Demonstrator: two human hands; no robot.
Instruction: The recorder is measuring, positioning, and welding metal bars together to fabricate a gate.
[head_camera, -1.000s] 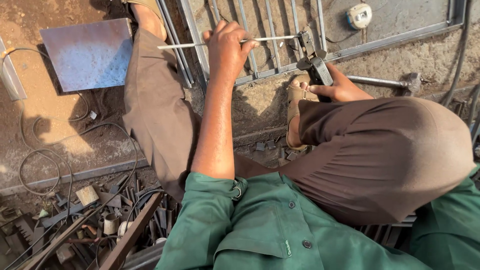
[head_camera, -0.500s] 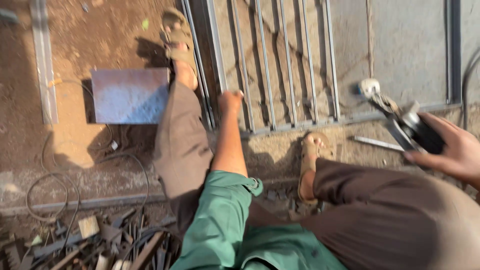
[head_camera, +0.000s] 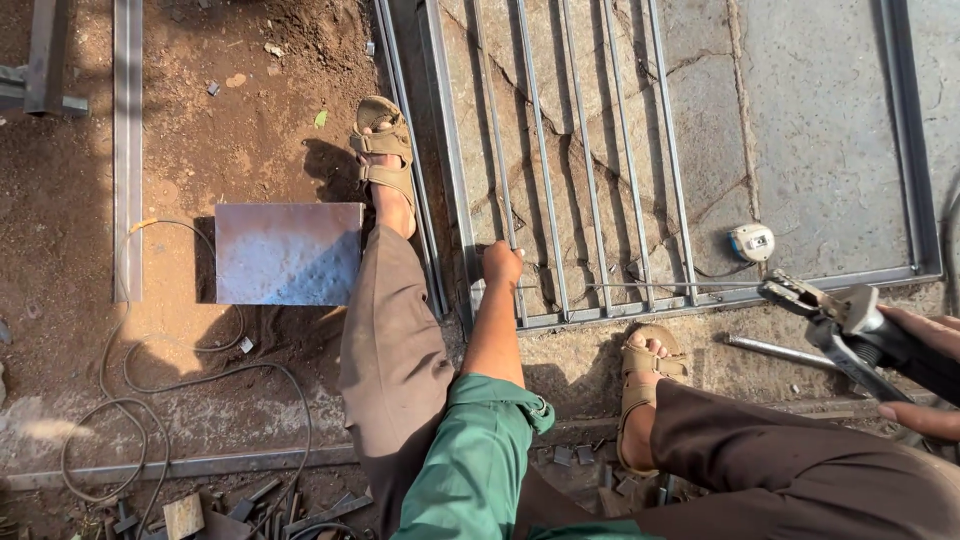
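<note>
Left hand (head_camera: 502, 265) closed on a thin rod (head_camera: 640, 286) lying across the grille (head_camera: 560, 150) at 12 o'clock. Right hand (head_camera: 925, 375), at 3 o'clock, gripped around a welding holder (head_camera: 840, 320).

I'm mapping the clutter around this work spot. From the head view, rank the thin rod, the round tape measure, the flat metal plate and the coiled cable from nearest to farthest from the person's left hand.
1. Thin rod: in the left hand, running right across the grille.
2. Flat metal plate: left, beyond the leg.
3. Round tape measure: right, on the stone.
4. Coiled cable: lower left, on the dirt.
</note>
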